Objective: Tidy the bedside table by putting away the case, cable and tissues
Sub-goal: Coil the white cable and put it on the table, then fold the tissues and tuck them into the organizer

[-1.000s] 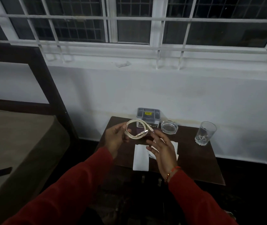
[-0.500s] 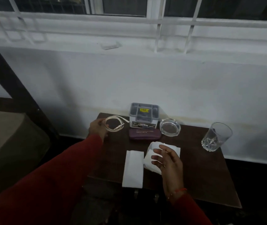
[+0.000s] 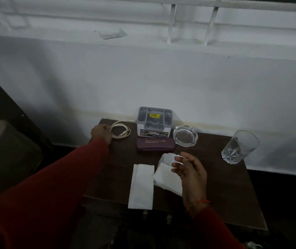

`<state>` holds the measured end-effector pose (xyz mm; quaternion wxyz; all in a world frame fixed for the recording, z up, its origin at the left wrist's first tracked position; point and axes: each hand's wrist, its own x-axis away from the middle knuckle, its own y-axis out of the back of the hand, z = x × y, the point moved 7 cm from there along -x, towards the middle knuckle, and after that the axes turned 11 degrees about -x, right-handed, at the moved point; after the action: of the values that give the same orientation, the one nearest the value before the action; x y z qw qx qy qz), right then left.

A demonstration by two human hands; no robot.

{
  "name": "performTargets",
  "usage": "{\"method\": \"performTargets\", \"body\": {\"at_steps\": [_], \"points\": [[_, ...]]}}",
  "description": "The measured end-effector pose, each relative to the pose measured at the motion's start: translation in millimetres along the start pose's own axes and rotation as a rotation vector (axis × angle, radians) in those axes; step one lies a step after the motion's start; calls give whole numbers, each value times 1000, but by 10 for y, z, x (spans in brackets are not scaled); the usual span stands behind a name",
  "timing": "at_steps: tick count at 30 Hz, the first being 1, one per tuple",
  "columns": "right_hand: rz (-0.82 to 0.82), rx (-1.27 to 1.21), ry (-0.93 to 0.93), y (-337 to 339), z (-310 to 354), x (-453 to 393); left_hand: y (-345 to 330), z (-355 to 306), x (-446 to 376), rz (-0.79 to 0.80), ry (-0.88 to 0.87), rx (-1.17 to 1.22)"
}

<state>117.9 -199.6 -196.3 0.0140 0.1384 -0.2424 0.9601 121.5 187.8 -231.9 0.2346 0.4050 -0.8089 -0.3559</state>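
Behind the maroon case (image 3: 155, 144), a lidded plastic box (image 3: 153, 122) holds unclear contents

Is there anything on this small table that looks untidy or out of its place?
Yes. One tissue lies crumpled and crooked under the right hand, beside a neatly folded tissue that overhangs the front edge of the table. Nothing looks spilled or broken; the glass stands upright.
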Motion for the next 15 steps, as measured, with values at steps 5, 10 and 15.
{"method": "performTargets", "body": {"at_steps": [5,10,15], "points": [[2,3,27,-11,25,-39,45,23,111,-31,42,74],[2,17,55,20,69,-65,91,40,237,-56,35,138],[22,167,154,103,185,-55,211,-53,590,-143,-73,130]]}}
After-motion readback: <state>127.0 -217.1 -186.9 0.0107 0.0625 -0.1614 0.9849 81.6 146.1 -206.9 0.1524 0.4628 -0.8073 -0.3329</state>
